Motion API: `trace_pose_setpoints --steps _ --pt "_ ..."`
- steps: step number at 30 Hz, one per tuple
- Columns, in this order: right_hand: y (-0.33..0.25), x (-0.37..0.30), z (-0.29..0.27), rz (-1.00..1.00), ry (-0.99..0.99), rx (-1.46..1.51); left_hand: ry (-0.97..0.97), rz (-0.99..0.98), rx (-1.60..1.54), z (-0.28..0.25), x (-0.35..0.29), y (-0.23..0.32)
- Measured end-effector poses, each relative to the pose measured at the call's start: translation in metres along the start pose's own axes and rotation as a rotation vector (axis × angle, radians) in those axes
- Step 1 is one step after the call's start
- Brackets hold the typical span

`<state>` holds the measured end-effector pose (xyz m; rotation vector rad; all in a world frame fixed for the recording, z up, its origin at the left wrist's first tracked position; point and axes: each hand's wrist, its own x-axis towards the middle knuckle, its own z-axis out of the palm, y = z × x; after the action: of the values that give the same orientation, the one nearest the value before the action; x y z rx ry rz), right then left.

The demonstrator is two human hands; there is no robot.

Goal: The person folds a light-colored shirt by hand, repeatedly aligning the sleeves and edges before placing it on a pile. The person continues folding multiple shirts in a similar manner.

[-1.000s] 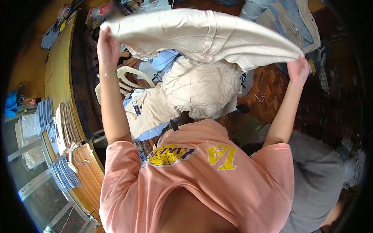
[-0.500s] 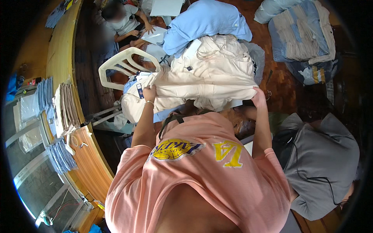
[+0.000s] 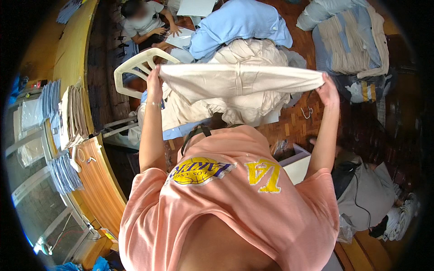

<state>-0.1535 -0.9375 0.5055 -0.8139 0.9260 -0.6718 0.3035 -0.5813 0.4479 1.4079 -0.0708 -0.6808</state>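
Observation:
A cream cloth garment point(image 3: 199, 81) is pulled taut sideways between my two hands, raised above a heap of similar cream garments point(image 3: 260, 50). Its exact kind is unclear; a seam crosses it near the middle. My left hand point(image 3: 154, 86) grips one end beside the white plastic chair point(image 3: 119, 80). At the other end, my right hand point(image 3: 329, 92) pinches the cloth over the wooden floor. Light blue garments point(image 3: 239, 30) are piled on the far side of the heap. Part of the heap is hidden behind the stretched cloth.
A person point(image 3: 149, 22) sits at the far left, hands on a clear-wrapped packet. Bundled clothes point(image 3: 346, 43) lie at the far right. Grey cloth point(image 3: 366, 196) is near my right elbow. Folded wrapped garments point(image 3: 74, 117) line the wooden shelving at left. A white hook-shaped thing point(image 3: 307, 113) is on the floor.
Both hands have lifted the cream garment off the heap and spread farther apart, stretching it wide. The grey-clothed figure at right has shifted lower and away.

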Motion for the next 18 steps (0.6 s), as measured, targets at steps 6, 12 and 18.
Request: trace_pose_setpoints --steps 6,12,18 --pt "-0.092 0.017 0.029 -0.203 -0.031 0.026 -0.067 -0.024 -0.289 0.064 0.002 0.103" --pt "-0.093 -0.052 0.021 -0.293 -0.046 0.01 -0.069 0.21 -0.163 0.027 -0.087 0.091" --pt "0.042 -0.024 -0.073 -0.011 0.167 -0.151 0.101 -0.314 0.12 -0.016 -0.117 -0.091"
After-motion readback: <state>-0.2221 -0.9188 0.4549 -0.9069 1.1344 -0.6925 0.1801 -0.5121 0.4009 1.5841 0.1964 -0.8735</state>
